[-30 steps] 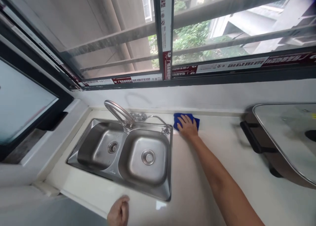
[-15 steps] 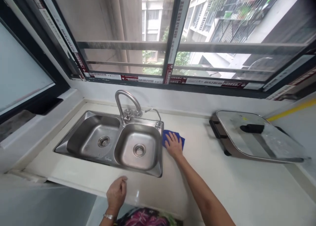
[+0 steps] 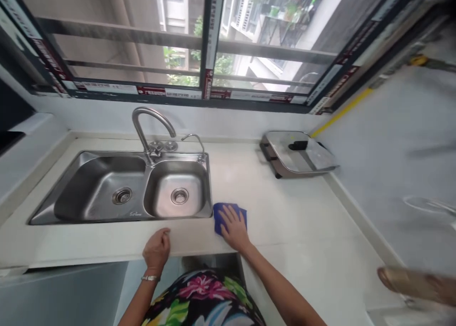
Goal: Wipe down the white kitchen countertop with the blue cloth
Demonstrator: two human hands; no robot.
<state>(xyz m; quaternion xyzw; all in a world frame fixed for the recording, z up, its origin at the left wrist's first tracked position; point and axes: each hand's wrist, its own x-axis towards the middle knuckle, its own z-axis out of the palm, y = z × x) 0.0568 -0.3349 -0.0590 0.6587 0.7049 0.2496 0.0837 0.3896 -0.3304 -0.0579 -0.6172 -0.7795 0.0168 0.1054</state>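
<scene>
My right hand [image 3: 233, 228] lies flat with spread fingers on a blue cloth [image 3: 220, 214], pressing it on the white countertop [image 3: 292, 212] just right of the steel double sink [image 3: 123, 186], near the front edge. My left hand [image 3: 156, 249] rests with curled fingers on the counter's front edge below the sink; a watch sits on its wrist.
A curved tap [image 3: 147, 126] stands behind the sink. An electric grill pan with a glass lid [image 3: 297, 153] sits at the back right under the window [image 3: 178, 46]. A brownish object [image 3: 416, 283] lies blurred at the lower right.
My right hand has dragged the blue cloth from the back of the counter beside the tap toward the front edge. The view has pulled back and turned right.
</scene>
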